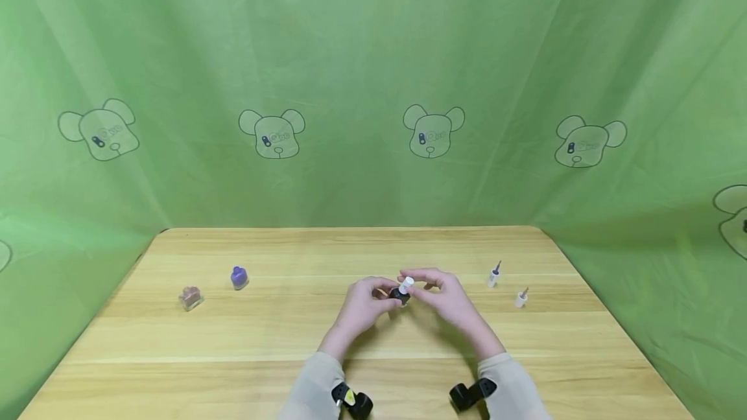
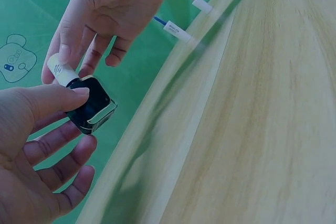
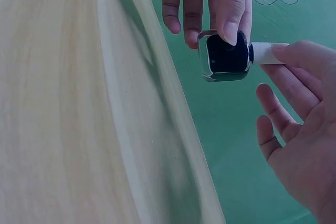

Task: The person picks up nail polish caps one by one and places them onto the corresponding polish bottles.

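A small square nail polish bottle (image 1: 399, 296) with dark polish is held above the wooden table. My left hand (image 1: 363, 308) pinches its glass body between thumb and fingers. On top sits a white cap (image 1: 406, 284), which my right hand (image 1: 448, 297) pinches with thumb and forefinger. In the left wrist view the bottle (image 2: 94, 106) is tilted, its white cap (image 2: 61, 71) pointing up and left. The right wrist view has the cap (image 3: 268, 53) against the bottle neck; whether it is screwed tight cannot be told.
Two white nail polish caps, a farther one (image 1: 493, 275) and a nearer one (image 1: 521, 299), stand on the right with brushes pointing up. To the left are an uncapped purple bottle (image 1: 239, 278) and a pinkish bottle (image 1: 190, 298). A green curtain (image 1: 350, 50) hangs behind the table (image 1: 262, 342).
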### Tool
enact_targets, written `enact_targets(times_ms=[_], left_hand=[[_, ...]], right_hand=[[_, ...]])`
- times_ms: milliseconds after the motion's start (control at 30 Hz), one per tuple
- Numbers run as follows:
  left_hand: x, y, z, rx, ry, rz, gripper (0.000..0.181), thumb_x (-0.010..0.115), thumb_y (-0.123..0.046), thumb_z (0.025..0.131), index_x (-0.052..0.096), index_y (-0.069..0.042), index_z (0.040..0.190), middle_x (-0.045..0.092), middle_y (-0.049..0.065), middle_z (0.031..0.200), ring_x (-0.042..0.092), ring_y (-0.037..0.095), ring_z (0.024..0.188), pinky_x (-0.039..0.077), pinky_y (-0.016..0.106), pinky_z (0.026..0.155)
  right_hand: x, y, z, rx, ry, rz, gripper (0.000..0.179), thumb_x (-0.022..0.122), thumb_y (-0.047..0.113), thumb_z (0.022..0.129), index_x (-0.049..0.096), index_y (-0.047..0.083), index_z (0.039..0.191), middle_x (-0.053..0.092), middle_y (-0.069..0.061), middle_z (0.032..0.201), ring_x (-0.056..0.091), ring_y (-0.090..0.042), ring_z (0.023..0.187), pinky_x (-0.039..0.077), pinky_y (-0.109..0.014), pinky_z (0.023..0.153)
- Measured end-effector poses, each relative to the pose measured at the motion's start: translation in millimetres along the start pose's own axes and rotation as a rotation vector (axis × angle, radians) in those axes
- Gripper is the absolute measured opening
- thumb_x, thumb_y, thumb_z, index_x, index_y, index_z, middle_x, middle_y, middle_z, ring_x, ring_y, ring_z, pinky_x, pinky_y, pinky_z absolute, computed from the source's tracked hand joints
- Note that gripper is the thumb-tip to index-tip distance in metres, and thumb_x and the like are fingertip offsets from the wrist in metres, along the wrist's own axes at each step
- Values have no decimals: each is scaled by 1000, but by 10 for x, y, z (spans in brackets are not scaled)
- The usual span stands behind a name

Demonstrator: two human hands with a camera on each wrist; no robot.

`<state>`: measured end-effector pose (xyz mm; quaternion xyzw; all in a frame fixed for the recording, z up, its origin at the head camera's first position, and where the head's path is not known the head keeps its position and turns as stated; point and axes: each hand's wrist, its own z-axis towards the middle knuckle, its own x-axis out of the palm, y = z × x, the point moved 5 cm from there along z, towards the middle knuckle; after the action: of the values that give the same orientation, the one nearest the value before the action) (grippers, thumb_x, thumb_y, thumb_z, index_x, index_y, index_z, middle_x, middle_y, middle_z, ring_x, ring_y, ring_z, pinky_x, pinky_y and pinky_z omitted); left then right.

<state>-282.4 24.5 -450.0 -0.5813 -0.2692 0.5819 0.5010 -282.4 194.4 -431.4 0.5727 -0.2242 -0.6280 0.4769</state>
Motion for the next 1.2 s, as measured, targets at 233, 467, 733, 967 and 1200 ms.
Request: enact_targets(times_ms=[233, 467, 733, 967, 1200], left_hand=[[-4, -8, -2, 9, -2, 4, 26, 79, -15, 79, 74, -10, 104, 73, 8, 101, 62, 11, 78, 50, 20, 65], [14, -20, -11, 11, 8, -3, 27, 79, -14, 79, 74, -9, 105, 73, 9, 100, 63, 12, 79, 50, 20, 65], [25, -20, -15, 16, 15, 4, 27, 79, -14, 79, 74, -9, 105, 72, 9, 100, 63, 13, 80, 50, 20, 66], [20, -12, -8, 13, 10, 5, 27, 79, -14, 79, 74, -9, 105, 72, 9, 100, 63, 13, 79, 50, 20, 65], [17, -6, -9, 9, 9, -2, 27, 79, -13, 79, 74, -9, 105, 72, 9, 103, 62, 12, 79, 50, 20, 65]], right_hand=[[-5, -11, 14, 16, -23, 10, 28, 73, 27, 86, 71, 11, 110, 72, -6, 113, 59, -5, 93, 46, -26, 80], [-7, -41, 21, 35, -78, 33, 19, 78, 23, 82, 69, 10, 93, 70, -8, 95, 57, -9, 87, 45, -24, 74], [-2, -74, 34, 56, -97, 37, 25, 78, 20, 81, 66, 8, 100, 69, -8, 96, 56, -9, 89, 45, -24, 76], [-28, -24, 12, 1, -14, 22, 41, 74, 26, 85, 64, 10, 122, 70, -6, 117, 59, -8, 100, 46, -24, 82], [-30, -31, -7, -10, 41, 14, 33, 72, 25, 87, 69, 14, 118, 70, -7, 121, 59, -4, 95, 47, -26, 81]])
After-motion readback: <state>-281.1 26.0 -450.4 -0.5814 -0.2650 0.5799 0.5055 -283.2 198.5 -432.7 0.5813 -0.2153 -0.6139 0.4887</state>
